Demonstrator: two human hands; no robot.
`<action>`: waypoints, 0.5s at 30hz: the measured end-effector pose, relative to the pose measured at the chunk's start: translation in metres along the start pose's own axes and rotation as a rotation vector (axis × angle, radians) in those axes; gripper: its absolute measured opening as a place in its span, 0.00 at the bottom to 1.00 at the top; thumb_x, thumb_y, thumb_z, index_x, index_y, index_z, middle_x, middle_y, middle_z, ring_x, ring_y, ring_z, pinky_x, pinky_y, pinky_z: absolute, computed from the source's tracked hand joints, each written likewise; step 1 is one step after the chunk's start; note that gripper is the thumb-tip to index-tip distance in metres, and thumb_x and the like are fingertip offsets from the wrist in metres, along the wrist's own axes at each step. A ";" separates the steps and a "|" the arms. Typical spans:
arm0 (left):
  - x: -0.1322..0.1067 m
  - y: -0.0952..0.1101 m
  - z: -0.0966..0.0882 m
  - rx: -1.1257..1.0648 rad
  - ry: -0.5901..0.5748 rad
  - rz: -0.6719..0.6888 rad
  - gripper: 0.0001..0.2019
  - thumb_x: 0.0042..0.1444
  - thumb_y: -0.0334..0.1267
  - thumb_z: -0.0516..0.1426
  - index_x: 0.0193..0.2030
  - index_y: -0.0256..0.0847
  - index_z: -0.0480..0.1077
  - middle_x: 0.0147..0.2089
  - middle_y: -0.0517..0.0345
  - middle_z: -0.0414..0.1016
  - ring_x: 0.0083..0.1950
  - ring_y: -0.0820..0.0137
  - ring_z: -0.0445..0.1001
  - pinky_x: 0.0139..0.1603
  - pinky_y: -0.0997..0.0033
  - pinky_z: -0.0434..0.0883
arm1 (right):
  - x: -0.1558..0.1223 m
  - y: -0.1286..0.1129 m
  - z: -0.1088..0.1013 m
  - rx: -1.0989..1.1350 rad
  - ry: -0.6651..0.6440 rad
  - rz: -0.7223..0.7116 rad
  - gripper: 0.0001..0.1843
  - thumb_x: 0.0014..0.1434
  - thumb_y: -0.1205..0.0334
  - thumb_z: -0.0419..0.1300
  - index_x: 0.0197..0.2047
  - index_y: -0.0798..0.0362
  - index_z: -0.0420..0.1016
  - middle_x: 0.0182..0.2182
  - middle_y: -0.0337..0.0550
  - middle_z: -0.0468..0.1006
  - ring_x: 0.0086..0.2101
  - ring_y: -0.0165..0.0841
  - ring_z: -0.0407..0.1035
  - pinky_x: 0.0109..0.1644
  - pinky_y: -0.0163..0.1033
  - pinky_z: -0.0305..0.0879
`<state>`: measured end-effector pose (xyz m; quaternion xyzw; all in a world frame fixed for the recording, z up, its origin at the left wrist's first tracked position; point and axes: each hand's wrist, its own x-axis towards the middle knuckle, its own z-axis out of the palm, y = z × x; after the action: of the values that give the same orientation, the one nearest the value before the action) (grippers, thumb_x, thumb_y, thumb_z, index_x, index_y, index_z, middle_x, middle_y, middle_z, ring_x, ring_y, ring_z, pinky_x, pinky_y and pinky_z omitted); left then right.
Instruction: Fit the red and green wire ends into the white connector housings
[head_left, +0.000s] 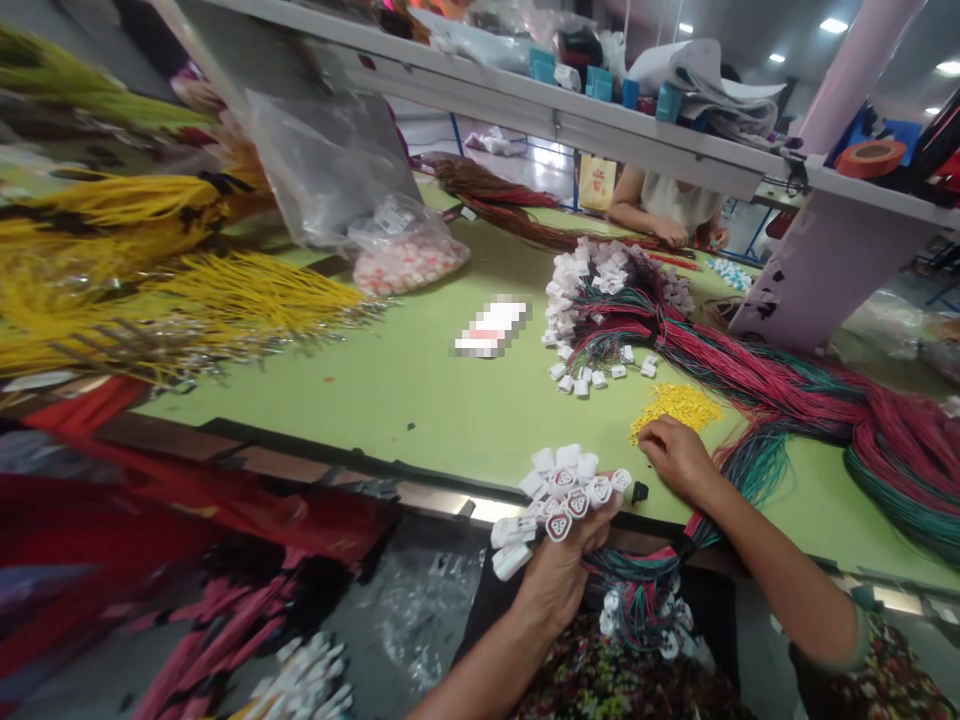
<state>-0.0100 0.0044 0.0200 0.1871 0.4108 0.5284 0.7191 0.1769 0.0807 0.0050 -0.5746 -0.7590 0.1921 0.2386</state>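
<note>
My left hand is wrapped round a bunch of wires that end in white plastic connectors, held at the table's front edge. The open faces of several connectors point up toward me. My right hand is at the near edge of a pile of small yellow pieces, its fingertips pinched together; whether a piece sits between them is too small to see. Red, green and black wires run from the table past my right forearm. More white connectors hang over my lap.
A large wire bundle with white connectors lies on the green table. Yellow wires and a bag of orange-and-white parts are at left. A shelf spans the table. Across it, another person works.
</note>
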 end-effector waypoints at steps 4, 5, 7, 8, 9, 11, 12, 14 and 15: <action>-0.001 0.001 0.002 -0.005 0.007 0.001 0.18 0.37 0.34 0.73 0.38 0.40 0.79 0.26 0.67 0.60 0.23 0.81 0.46 0.22 0.76 0.51 | -0.007 -0.002 -0.004 0.015 -0.029 -0.009 0.07 0.60 0.73 0.61 0.34 0.51 0.76 0.31 0.39 0.75 0.34 0.34 0.69 0.40 0.37 0.61; -0.001 0.002 0.002 -0.010 0.011 -0.004 0.17 0.36 0.34 0.73 0.36 0.40 0.79 0.25 0.67 0.60 0.24 0.81 0.46 0.22 0.76 0.51 | -0.009 -0.002 -0.004 0.022 -0.026 -0.005 0.07 0.59 0.73 0.62 0.35 0.51 0.76 0.31 0.39 0.75 0.34 0.34 0.69 0.40 0.37 0.62; 0.000 0.002 0.001 -0.013 0.011 -0.014 0.16 0.36 0.33 0.73 0.34 0.40 0.78 0.24 0.68 0.58 0.23 0.81 0.46 0.22 0.76 0.50 | -0.011 -0.003 -0.003 0.039 -0.015 0.002 0.07 0.59 0.73 0.63 0.38 0.51 0.76 0.32 0.39 0.75 0.33 0.34 0.69 0.40 0.37 0.63; 0.000 0.002 0.001 -0.014 0.009 -0.017 0.15 0.35 0.33 0.73 0.33 0.40 0.78 0.23 0.69 0.57 0.23 0.81 0.45 0.22 0.75 0.49 | -0.010 -0.003 -0.002 0.047 -0.008 0.005 0.07 0.59 0.72 0.63 0.39 0.52 0.76 0.33 0.39 0.75 0.33 0.34 0.70 0.40 0.37 0.63; 0.000 0.001 0.001 -0.017 0.008 -0.018 0.15 0.35 0.33 0.73 0.33 0.40 0.78 0.23 0.70 0.56 0.23 0.81 0.45 0.22 0.75 0.49 | -0.009 -0.003 0.000 0.056 -0.001 0.006 0.07 0.58 0.72 0.64 0.39 0.52 0.77 0.33 0.40 0.75 0.34 0.34 0.70 0.40 0.37 0.64; 0.000 0.001 0.000 -0.022 0.013 -0.016 0.17 0.34 0.32 0.73 0.34 0.40 0.79 0.22 0.70 0.56 0.23 0.80 0.45 0.22 0.74 0.48 | -0.005 -0.003 0.004 0.072 0.015 0.005 0.06 0.58 0.72 0.64 0.37 0.52 0.77 0.33 0.40 0.76 0.33 0.34 0.70 0.40 0.38 0.64; 0.000 0.001 0.000 -0.025 0.017 -0.014 0.18 0.34 0.32 0.73 0.36 0.40 0.80 0.22 0.70 0.58 0.23 0.80 0.45 0.22 0.73 0.48 | -0.003 -0.004 0.005 0.082 0.025 0.002 0.06 0.59 0.72 0.64 0.36 0.52 0.78 0.33 0.40 0.76 0.33 0.34 0.70 0.40 0.38 0.64; -0.001 0.000 0.001 -0.027 0.023 -0.009 0.19 0.34 0.32 0.74 0.38 0.41 0.81 0.22 0.69 0.62 0.23 0.79 0.47 0.23 0.73 0.50 | 0.000 -0.005 0.007 0.109 0.046 -0.008 0.07 0.59 0.73 0.63 0.32 0.52 0.78 0.32 0.41 0.76 0.33 0.34 0.71 0.41 0.39 0.64; -0.001 0.000 0.001 -0.027 0.022 -0.008 0.19 0.34 0.32 0.74 0.38 0.42 0.81 0.22 0.69 0.63 0.22 0.79 0.49 0.23 0.73 0.52 | 0.000 -0.007 0.006 0.128 0.058 -0.014 0.07 0.59 0.73 0.63 0.32 0.52 0.78 0.31 0.41 0.77 0.34 0.35 0.71 0.41 0.39 0.64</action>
<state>-0.0097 0.0034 0.0210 0.1698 0.4122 0.5332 0.7190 0.1679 0.0789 0.0039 -0.5581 -0.7419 0.2220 0.2981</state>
